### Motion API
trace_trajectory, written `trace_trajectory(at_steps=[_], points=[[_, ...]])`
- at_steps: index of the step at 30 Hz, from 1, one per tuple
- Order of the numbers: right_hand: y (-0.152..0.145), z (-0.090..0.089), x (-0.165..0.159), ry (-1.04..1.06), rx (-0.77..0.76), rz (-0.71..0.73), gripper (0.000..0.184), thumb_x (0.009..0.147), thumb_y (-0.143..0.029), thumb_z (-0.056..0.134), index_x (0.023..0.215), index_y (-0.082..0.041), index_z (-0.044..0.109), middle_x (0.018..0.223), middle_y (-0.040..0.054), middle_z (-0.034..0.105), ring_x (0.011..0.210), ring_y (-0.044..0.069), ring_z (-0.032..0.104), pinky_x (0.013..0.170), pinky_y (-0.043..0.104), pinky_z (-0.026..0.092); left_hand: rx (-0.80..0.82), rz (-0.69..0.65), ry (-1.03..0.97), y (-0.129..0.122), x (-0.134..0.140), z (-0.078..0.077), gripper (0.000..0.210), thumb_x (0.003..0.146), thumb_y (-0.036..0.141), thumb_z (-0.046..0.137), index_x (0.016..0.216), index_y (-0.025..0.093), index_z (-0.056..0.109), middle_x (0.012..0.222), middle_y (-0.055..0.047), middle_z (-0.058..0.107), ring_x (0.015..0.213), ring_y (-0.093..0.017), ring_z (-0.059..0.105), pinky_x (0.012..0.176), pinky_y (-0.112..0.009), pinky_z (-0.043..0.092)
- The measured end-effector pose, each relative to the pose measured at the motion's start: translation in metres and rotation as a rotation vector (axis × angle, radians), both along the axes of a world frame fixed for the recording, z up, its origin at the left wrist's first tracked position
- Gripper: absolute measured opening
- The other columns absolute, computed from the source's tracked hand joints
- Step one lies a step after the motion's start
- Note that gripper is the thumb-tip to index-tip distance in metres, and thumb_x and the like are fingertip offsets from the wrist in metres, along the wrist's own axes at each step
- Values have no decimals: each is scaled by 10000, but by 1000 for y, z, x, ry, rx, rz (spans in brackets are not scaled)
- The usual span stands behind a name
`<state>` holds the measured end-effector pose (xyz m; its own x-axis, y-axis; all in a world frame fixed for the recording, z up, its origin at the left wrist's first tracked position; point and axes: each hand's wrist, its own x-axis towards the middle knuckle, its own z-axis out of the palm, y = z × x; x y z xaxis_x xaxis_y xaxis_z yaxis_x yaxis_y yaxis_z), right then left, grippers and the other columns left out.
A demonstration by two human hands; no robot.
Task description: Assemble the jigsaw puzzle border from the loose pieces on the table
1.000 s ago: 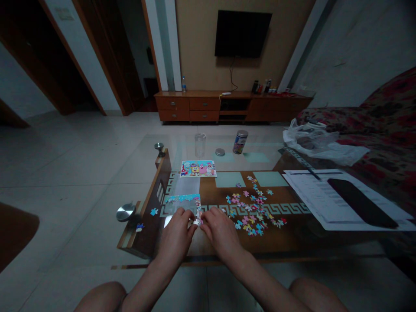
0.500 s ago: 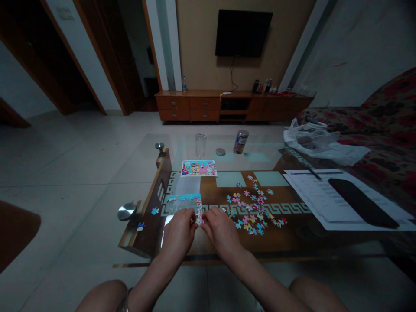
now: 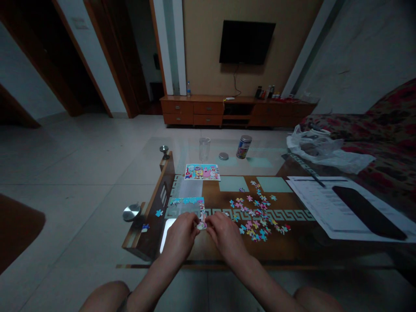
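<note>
And there we had it: 2 hands, left and right, fingertips drawn close together, pinching the near end of the joined puzzle strip on the tabletop. We judged it edge-fitting; the next move called for pressing that end flat, loose pieces waiting rightward.

The puzzle piece between the fingers is partly covered and its print too small to tell, while well to their right the flowered sofa, and well to their left a brown rounded object, run out of view.
</note>
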<state>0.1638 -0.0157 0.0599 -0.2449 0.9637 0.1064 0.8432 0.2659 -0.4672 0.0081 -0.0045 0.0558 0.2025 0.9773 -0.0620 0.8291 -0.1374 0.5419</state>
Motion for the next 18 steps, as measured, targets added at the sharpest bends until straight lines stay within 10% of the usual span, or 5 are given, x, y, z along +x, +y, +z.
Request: trace_trajectory(at_steps=[18], points=[[-19,-23,18,-49,241,141,308,833,-28,499,1013,-224,654,906,45,604,855,199,581,716,280,462,75,121,-60,14,-38,5,157,761,96,548,877,193,589,957,-38,586,927,-204,568,791,-308,419]])
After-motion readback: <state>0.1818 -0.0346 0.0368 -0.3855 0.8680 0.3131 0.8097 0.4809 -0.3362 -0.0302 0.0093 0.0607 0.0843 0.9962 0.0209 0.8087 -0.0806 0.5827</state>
